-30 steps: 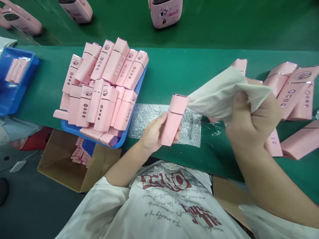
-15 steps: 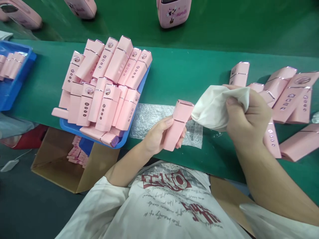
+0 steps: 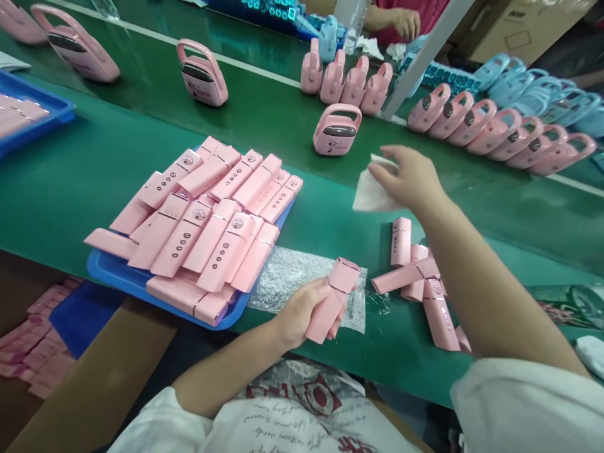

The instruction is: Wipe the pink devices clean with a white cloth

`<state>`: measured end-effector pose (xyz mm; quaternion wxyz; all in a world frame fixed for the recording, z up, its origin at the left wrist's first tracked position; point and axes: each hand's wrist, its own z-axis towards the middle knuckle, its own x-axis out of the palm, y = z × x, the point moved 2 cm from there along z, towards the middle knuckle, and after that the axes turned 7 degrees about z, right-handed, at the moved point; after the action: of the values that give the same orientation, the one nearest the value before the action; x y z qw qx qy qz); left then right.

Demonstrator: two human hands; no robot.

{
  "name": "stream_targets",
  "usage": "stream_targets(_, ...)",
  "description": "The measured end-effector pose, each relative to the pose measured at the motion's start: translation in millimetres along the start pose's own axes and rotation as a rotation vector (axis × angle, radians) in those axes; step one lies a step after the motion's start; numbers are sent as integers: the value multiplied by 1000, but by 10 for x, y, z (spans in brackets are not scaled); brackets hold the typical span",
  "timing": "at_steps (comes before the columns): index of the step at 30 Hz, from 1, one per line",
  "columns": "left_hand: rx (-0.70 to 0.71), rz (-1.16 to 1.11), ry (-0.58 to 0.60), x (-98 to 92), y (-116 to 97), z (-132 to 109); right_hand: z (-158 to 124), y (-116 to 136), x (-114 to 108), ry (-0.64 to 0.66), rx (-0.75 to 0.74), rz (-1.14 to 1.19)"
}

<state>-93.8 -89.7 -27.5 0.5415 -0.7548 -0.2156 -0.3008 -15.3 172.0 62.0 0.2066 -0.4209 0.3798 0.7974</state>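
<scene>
My left hand is closed around a pink boxy microphone, tilted, with a shiny band across it. My right hand is raised over the far part of the bench and pinches a white cloth, which hangs apart from the microphone. Left of my hands, a blue tray is heaped with several pink microphones bearing buttons and round emblems. Below my right forearm lies a loose group of similar microphones. Clear bubble wrap lies flat under and behind my left hand.
Pink handled speakers stand along the green belt, with a row of others at the right. A metal post rises beyond. Across the belt is another person's hand. A second blue tray sits far left.
My right hand has moved up and away from the microphone with the cloth. My left hand still holds the microphone. The view has tilted up, showing more of the belt.
</scene>
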Motion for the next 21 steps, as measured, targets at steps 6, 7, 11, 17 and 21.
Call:
stream_targets(6,29,-102,-38,-45,-4,3,1195,3,397,24,167,-77)
stream_targets(7,29,-116,-39,-52,-2,4,1279,21,458,31,160,-69)
stream_targets(11,-3,-187,-17,-66,5,8,1383,71,653,64,154,-65)
stream_targets(17,-46,-316,27,-54,-25,14,1247,95,510,146,141,-156)
stream_targets(21,-45,-342,45,-45,-31,9,1023,213,214,173,103,-245)
